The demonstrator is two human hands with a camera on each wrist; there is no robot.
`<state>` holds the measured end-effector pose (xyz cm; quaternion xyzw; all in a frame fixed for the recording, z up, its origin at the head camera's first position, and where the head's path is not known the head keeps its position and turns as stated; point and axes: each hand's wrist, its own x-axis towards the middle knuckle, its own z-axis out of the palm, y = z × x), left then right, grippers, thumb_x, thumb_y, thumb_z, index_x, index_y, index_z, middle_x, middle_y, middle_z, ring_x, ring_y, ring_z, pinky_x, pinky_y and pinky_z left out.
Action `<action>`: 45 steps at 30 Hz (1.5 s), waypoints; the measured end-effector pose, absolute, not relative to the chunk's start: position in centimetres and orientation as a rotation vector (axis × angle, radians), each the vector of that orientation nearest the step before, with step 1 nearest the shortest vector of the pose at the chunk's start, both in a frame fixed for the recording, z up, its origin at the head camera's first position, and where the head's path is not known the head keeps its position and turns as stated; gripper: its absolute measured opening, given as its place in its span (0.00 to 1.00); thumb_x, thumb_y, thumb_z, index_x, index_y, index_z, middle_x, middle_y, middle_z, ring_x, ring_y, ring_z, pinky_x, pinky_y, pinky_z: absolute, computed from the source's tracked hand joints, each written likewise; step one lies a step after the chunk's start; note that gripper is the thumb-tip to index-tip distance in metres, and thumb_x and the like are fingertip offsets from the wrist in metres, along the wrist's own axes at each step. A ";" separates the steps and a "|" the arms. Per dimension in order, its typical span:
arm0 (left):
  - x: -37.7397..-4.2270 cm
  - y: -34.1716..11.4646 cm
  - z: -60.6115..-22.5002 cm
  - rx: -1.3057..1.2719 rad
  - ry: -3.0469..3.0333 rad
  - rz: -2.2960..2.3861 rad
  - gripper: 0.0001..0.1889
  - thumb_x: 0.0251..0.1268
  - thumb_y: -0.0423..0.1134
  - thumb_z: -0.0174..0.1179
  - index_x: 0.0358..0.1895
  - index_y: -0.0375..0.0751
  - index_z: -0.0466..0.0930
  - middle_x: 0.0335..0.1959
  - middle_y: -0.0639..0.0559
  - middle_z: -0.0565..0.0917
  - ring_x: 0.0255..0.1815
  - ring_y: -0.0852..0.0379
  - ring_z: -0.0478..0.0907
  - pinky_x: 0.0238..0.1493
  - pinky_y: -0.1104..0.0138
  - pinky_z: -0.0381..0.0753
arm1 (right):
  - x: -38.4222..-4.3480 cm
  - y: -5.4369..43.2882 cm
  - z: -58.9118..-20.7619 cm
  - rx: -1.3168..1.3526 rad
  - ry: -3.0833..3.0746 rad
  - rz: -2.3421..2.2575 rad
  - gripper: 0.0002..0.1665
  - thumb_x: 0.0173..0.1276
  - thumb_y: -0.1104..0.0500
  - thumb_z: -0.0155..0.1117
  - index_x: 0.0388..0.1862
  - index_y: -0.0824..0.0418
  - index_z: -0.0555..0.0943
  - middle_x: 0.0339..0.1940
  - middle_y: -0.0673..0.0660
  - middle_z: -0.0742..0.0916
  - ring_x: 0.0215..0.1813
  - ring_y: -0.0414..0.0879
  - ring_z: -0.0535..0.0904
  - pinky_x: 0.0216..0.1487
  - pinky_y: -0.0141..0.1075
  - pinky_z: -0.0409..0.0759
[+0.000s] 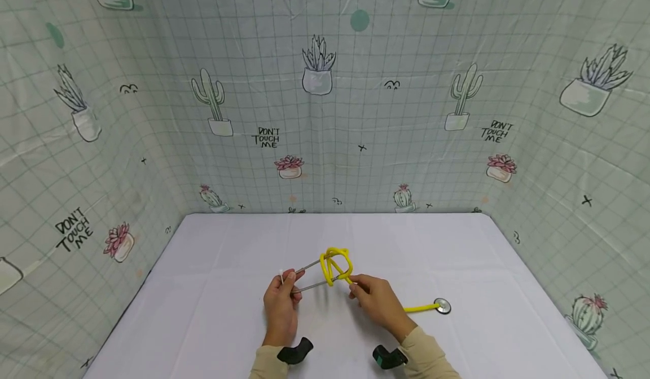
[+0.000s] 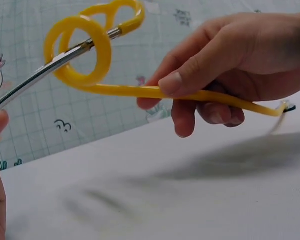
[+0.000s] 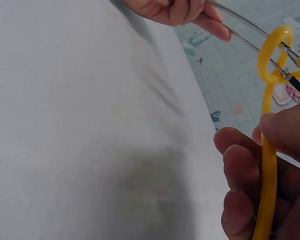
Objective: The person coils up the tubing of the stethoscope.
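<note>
Two dark wrist-worn camera mounts (image 1: pixel 295 352) are seen closest to the head camera, at six o'clock, where both beige sleeves are cut off by the frame edge. Just beyond them, the left hand (image 1: pixel 281 303) is curled around the two metal ear tubes (image 1: pixel 311 274) of a yellow stethoscope (image 1: pixel 336 266); a white ear tip (image 1: pixel 281 276) is seen poking up above its fingers. How many fingers are wrapped round the tubes cannot be made out, since that hand is shown only at the frame edge in both wrist views.

The right hand (image 1: pixel 376 301) is closed in a pinch on the yellow tubing (image 2: pixel 120 90), with the thumb (image 2: pixel 190 76) pressed on top and the other fingers curled beneath. The tubing is looped in coils around the metal tubes and is held above the white counter (image 1: pixel 213 289); the exact way the coils cross is hard to follow. From the right hand the tubing is led off toward three o'clock, partly hidden behind the hand, to the round chest piece (image 1: pixel 443 305), which lies on the counter. In the left wrist view that end is blurred and barely told.

A cactus-print cloth (image 1: pixel 325 114) is hung as a backdrop from nine to three o'clock.
</note>
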<state>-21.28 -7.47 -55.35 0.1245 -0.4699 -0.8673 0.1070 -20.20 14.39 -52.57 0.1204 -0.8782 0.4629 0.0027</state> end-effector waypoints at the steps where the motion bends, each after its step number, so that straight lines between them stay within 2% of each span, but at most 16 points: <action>1: -21.3 -7.4 -55.4 0.379 -1.398 -2.540 0.07 0.73 0.34 0.60 0.44 0.31 0.76 0.38 0.48 0.89 0.19 0.63 0.69 0.24 0.74 0.73 | -20.2 14.5 -52.6 0.380 -2.753 1.447 0.16 0.76 0.60 0.60 0.57 0.65 0.83 0.31 0.49 0.87 0.29 0.40 0.80 0.29 0.32 0.79; 7: -21.4 -7.1 -55.3 0.424 -1.510 -2.435 0.09 0.73 0.34 0.60 0.46 0.30 0.77 0.40 0.46 0.89 0.19 0.61 0.70 0.23 0.73 0.74 | -19.7 14.7 -52.9 0.402 -2.763 1.402 0.14 0.73 0.61 0.62 0.53 0.64 0.85 0.30 0.47 0.87 0.29 0.37 0.77 0.28 0.31 0.76; 14: -21.2 -6.4 -54.9 0.338 -1.657 -2.296 0.10 0.72 0.35 0.61 0.46 0.29 0.78 0.42 0.42 0.89 0.17 0.60 0.73 0.21 0.73 0.76 | -19.1 14.8 -53.0 0.406 -2.736 1.298 0.09 0.68 0.62 0.67 0.45 0.63 0.87 0.29 0.45 0.86 0.29 0.35 0.75 0.31 0.31 0.76; 25: -21.5 -5.2 -54.5 0.340 -1.742 -2.194 0.07 0.72 0.34 0.61 0.44 0.31 0.79 0.41 0.43 0.89 0.16 0.58 0.74 0.21 0.71 0.77 | -18.7 14.8 -52.2 0.504 -2.720 1.165 0.03 0.63 0.64 0.69 0.36 0.60 0.84 0.26 0.44 0.84 0.27 0.33 0.73 0.29 0.30 0.76; 29: -21.7 -4.5 -54.1 0.327 -1.744 -2.179 0.08 0.73 0.34 0.60 0.45 0.30 0.79 0.43 0.42 0.88 0.16 0.58 0.74 0.21 0.71 0.77 | -18.6 14.7 -52.0 0.498 -2.704 1.153 0.03 0.62 0.65 0.68 0.35 0.61 0.84 0.25 0.43 0.83 0.26 0.34 0.72 0.28 0.30 0.74; 35: -21.7 -3.3 -54.1 0.326 -1.742 -2.154 0.08 0.73 0.34 0.60 0.44 0.30 0.79 0.41 0.42 0.89 0.16 0.57 0.75 0.21 0.71 0.78 | -18.4 14.9 -52.0 0.456 -2.743 1.107 0.09 0.57 0.66 0.64 0.38 0.62 0.85 0.25 0.43 0.81 0.26 0.35 0.70 0.29 0.30 0.73; 40: -21.5 -2.6 -54.5 0.315 -1.759 -2.116 0.06 0.73 0.33 0.59 0.44 0.31 0.80 0.40 0.44 0.89 0.16 0.56 0.75 0.21 0.70 0.79 | -18.3 15.0 -51.9 0.444 -2.753 1.055 0.06 0.58 0.65 0.65 0.36 0.61 0.85 0.25 0.43 0.82 0.26 0.35 0.71 0.29 0.30 0.74; 45: -21.5 -2.4 -54.9 0.323 -1.756 -2.095 0.06 0.73 0.32 0.59 0.43 0.31 0.80 0.40 0.43 0.89 0.15 0.57 0.75 0.20 0.70 0.79 | -18.1 15.2 -52.0 0.464 -2.740 1.007 0.05 0.58 0.63 0.66 0.34 0.59 0.85 0.21 0.40 0.78 0.24 0.34 0.69 0.26 0.30 0.71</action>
